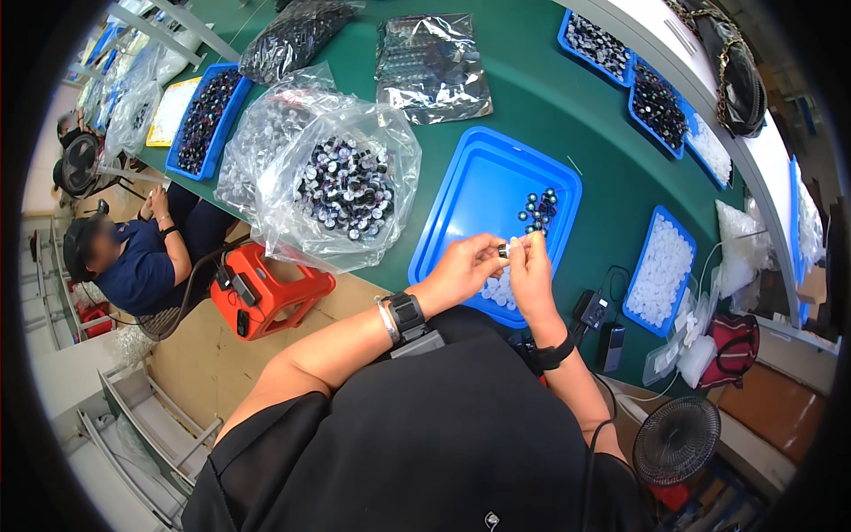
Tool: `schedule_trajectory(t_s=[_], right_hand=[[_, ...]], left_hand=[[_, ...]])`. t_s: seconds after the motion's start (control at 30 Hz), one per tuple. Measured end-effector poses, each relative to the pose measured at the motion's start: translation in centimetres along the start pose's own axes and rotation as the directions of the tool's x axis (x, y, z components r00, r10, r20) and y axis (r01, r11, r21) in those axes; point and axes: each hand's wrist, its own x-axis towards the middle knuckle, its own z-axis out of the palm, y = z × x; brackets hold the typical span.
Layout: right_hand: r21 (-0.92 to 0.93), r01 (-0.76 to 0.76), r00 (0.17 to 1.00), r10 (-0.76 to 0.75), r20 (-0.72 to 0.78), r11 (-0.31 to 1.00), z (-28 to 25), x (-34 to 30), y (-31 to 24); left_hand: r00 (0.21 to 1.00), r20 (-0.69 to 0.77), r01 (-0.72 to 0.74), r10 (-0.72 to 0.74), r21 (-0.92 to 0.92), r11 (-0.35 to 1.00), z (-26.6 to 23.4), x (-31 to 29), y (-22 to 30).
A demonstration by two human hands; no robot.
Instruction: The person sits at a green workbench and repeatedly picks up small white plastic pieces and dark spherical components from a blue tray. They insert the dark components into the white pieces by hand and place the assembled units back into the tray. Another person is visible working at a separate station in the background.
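Over a blue tray (450, 191), my left hand (461, 273) and my right hand (534, 282) meet, fingertips pinched together. Between them is a small dark cylindrical piece (503, 251) with a pale band; its exact kind is too small to tell. Both hands are closed on it, and the right fingertips partly cover its end. In the tray, just beyond my right hand, lie several shiny dark round pieces (537, 211). Small white pieces (499, 291) lie at the tray's near side, partly hidden by my hands.
Left of the tray lies an open clear bag (403, 155) of dark-and-clear pieces. A silvery packet (433, 71) is behind it. A blue tray of white pieces (658, 270) stands right. A black fan (678, 441) is lower right. A seated person (146, 262) is beside a red stool (266, 293).
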Motion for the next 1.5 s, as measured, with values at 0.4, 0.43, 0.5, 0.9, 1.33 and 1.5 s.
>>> schedule_trajectory(t_s=[0.4,0.43,0.5,0.9,1.33,1.5], right_hand=[[0.510,-0.343,0.939,0.285,0.190,0.789,-1.2,0.4,-1.8],[0.495,-0.328,0.944,0.265,0.195,0.805,-1.1,0.4,-1.6],[0.465,-0.297,0.952,0.223,0.208,0.834,-0.9,0.5,-1.2],[0.414,-0.417,0.896,0.289,0.338,0.809,-1.1,0.7,-1.5],[0.325,-0.292,0.946,0.223,0.233,0.899,-0.8,0.4,-1.3],[0.332,-0.328,0.931,0.243,0.273,0.884,-1.3,0.7,-0.2]], left_hand=[[0.987,0.013,0.155,-0.160,-0.343,0.926,-0.7,0.5,0.0],[0.990,0.000,0.132,-0.139,-0.307,0.942,-0.7,0.5,-0.1],[0.995,-0.026,0.086,-0.095,-0.234,0.968,-0.6,0.5,-0.3],[0.994,0.040,0.106,-0.100,-0.193,0.975,-1.4,0.2,-1.9],[0.980,0.029,0.195,-0.195,-0.275,0.941,-1.9,0.2,-1.0],[0.994,0.029,0.106,-0.106,-0.005,0.994,-1.4,0.0,-0.4]])
